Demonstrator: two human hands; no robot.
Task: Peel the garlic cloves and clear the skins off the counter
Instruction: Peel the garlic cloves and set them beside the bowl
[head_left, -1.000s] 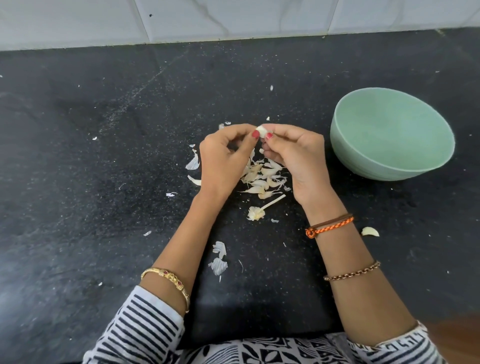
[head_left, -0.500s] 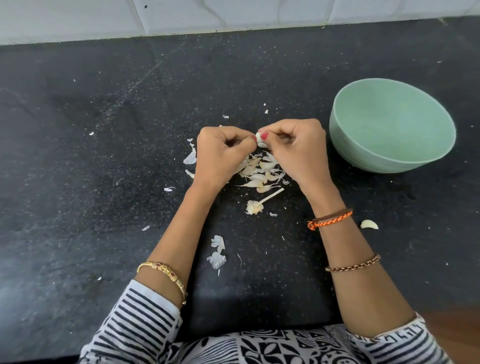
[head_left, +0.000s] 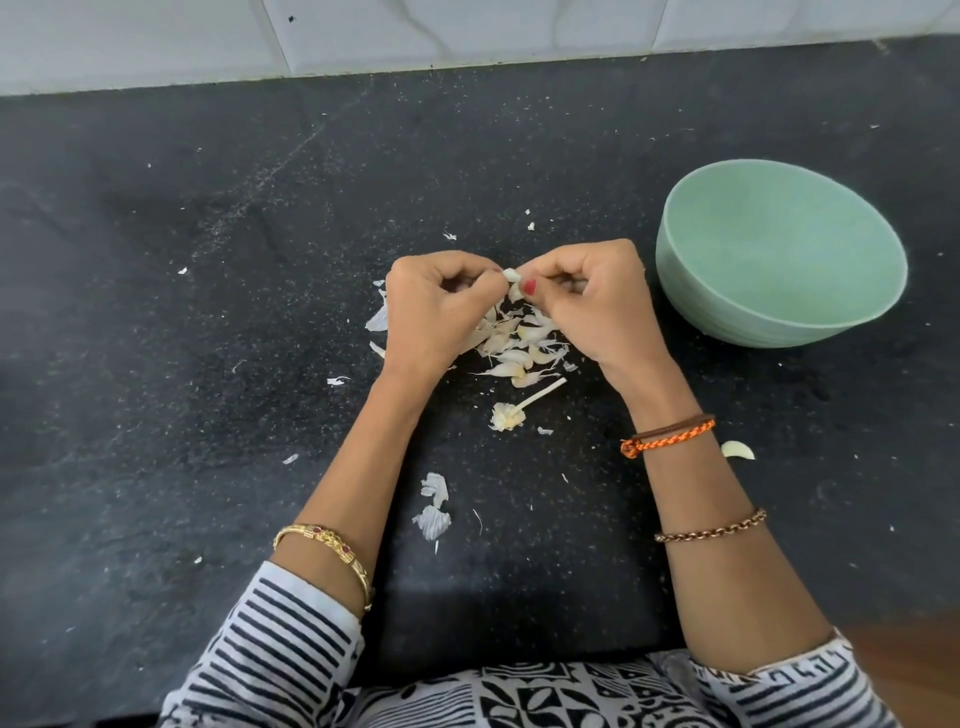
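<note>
Garlic peeling, both hands on one clove

Left hand (head_left: 431, 312) and right hand (head_left: 587, 301) pinch the same clove (head_left: 511, 275) between fingertips, just above the skins (head_left: 519, 343) piled on the black tabletop (head_left: 208, 364). Green bowl (head_left: 779, 322) sits off to the right, with one loose clove (head_left: 737, 450) lying near the right wrist.

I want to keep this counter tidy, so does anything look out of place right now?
One garlic clove lies alone by the right forearm, apart from the skin pile under the hands. Loose skin scraps are scattered across the counter. The green bowl looks empty.
</note>
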